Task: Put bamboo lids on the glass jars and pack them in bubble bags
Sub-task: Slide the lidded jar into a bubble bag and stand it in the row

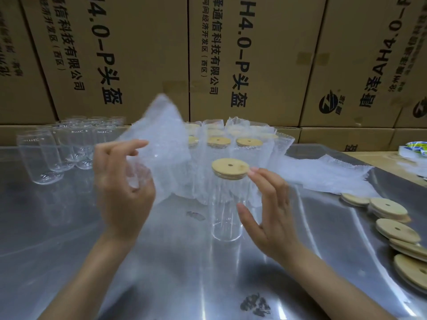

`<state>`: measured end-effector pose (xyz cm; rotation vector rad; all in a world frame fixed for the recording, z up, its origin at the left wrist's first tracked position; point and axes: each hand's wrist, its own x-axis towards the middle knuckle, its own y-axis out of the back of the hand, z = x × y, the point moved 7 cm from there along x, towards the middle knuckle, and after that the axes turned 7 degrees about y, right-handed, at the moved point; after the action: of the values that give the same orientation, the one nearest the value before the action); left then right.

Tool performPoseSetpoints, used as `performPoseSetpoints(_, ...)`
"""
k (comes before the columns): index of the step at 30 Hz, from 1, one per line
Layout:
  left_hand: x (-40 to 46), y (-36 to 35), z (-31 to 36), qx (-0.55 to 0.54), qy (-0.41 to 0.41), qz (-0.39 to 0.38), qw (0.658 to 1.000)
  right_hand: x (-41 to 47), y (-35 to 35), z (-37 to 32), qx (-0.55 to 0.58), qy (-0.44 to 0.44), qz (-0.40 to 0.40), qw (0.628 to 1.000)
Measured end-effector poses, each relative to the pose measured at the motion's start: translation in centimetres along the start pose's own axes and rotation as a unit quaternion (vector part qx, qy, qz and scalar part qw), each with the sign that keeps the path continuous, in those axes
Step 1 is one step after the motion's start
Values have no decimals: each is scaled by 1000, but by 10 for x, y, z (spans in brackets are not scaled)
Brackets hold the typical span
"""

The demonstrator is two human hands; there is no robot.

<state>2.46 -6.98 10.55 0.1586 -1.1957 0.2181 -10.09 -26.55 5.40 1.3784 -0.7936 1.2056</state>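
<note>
Stainless steel counter (69, 262), wall of brown printed cardboard cartons (143, 54) behind. Left hand (122, 192) pinching crumpled clear bubble bag (159, 144), lifted off the surface, mouth not obviously open. Right hand (268, 209) relaxed, fingers spread, thumb and fingertip beside tall clear glass jar (227, 209); contact unclear, gripping nothing. Jar upright mid-counter between both hands, round pale bamboo lid with centre hole (230, 168) seated on top, looks level. Further out: lidded jars in bags (233, 144) behind, bare empty glass jars (57, 148) far left, loose spare bamboo lids (397, 229) right, flat bubble bags (323, 174). Risks: jar unsupported, bag swipe could tip it; lid maybe only resting, could pop during bagging; slick glass on steel slides easily.
</note>
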Motion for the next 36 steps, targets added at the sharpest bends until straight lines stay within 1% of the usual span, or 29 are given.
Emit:
performPoseSetpoints(1,0,1,-2,4,2,-5,1000,-1,-5,6,9,-34,-23,999)
performPoseSetpoints(3,-6,-4,0,9,-7,-50,999,-5,-14,18,41,-100,-71,992)
performPoseSetpoints(5,-16,-19,5,17,-14,-133,991,-9,-21,24,74,-139,-110,981)
performPoseSetpoints(7,-28,-37,4,33,12,-223,974,-9,-24,25,82,-149,-123,978)
performPoseSetpoints(10,-47,-58,-10,69,79,-333,937,-9,-22,27,111,-160,-98,976)
performPoseSetpoints(12,-59,-68,-24,84,121,-385,911,-11,-19,31,140,-193,-73,968)
performPoseSetpoints(15,-73,-76,-44,98,195,-434,874,-17,-11,44,163,-268,-25,949)
performPoseSetpoints(17,-83,-81,-53,114,224,-461,851,-22,-6,55,189,-318,10,929)
performPoseSetpoints(19,-92,-85,-59,126,236,-490,829,-29,-3,67,223,-362,43,904)
performPoseSetpoints(21,-100,-89,-62,111,256,-508,815,-37,-3,79,248,-415,67,873)
performPoseSetpoints(22,-102,-90,-62,99,265,-511,812,-42,-4,84,269,-447,84,849)
performPoseSetpoints(24,-105,-92,-62,86,279,-512,808,-55,-8,94,322,-516,114,785)
performPoseSetpoints(26,-108,-93,-62,85,286,-520,800,-64,-14,101,370,-567,116,727)
performPoseSetpoints(29,-113,-93,-62,104,276,-535,792,-71,-23,100,441,-606,101,654)
performPoseSetpoints(31,-114,-93,-61,104,276,-535,792,-75,-30,96,462,-625,88,623)
performPoseSetpoints(33,-113,-94,-60,90,283,-530,794,-80,-37,90,475,-640,71,600)
performPoseSetpoints(36,-112,-94,-59,61,302,-515,800,-83,-47,81,488,-653,47,578)
